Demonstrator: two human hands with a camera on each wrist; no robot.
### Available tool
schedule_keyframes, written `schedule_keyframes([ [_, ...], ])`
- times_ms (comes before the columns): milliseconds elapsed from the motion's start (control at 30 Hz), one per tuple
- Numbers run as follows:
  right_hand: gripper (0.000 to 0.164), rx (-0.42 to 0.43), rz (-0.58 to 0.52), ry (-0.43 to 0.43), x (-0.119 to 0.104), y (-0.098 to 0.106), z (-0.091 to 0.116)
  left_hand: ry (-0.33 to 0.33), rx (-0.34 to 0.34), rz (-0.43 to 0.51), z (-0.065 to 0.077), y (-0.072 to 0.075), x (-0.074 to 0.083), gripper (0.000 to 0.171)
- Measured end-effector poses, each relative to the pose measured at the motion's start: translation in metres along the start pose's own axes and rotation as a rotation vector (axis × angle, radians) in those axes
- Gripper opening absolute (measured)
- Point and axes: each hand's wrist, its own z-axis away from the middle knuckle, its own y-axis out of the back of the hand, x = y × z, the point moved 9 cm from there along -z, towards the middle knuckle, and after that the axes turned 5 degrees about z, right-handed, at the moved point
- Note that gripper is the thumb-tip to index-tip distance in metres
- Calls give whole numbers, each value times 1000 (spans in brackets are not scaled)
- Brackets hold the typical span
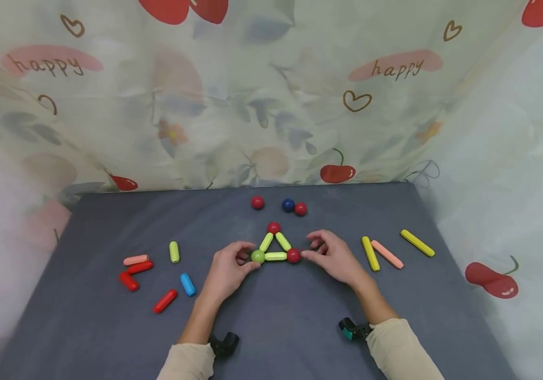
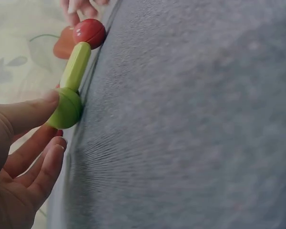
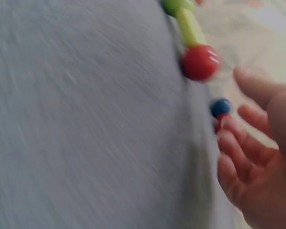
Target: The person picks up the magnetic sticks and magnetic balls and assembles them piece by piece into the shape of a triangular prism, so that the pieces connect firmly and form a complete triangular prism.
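A triangle of three yellow-green rods [image 1: 275, 256] joined at balls lies flat on the dark cloth. Its corners are a green ball [image 1: 258, 256] at left, a red ball [image 1: 293, 255] at right and another red ball [image 1: 273, 228] at the far point. My left hand [image 1: 226, 268] pinches the green ball; in the left wrist view the thumb [image 2: 33, 112] lies against it, with a finger on its other side. Beside the right red ball is my right hand [image 1: 333, 257], thumb and fingers apart. The right wrist view shows a gap between this thumb [image 3: 257, 88] and the ball.
Behind the triangle sit a red ball [image 1: 258, 202], a blue ball [image 1: 288, 205] and another red ball [image 1: 301, 209]. Several short rods, including a blue rod [image 1: 188, 284], lie at left. Longer yellow rods [image 1: 417, 243] and a pink rod [image 1: 387, 254] lie at right.
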Motion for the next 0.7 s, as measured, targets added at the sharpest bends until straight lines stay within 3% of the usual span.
schedule_keyframes([
  [200, 40, 214, 126, -90, 26, 58, 25, 4, 16, 27, 0, -5, -7, 35],
  [433, 38, 289, 199, -115, 42, 81, 42, 16, 26, 14, -1, -7, -10, 31],
  [567, 39, 257, 164, -79, 33, 72, 40, 8, 15, 21, 1, 0, -6, 34],
  [700, 42, 114, 114, -15, 14, 33, 30, 2, 76, 23, 1, 33, -10, 38],
])
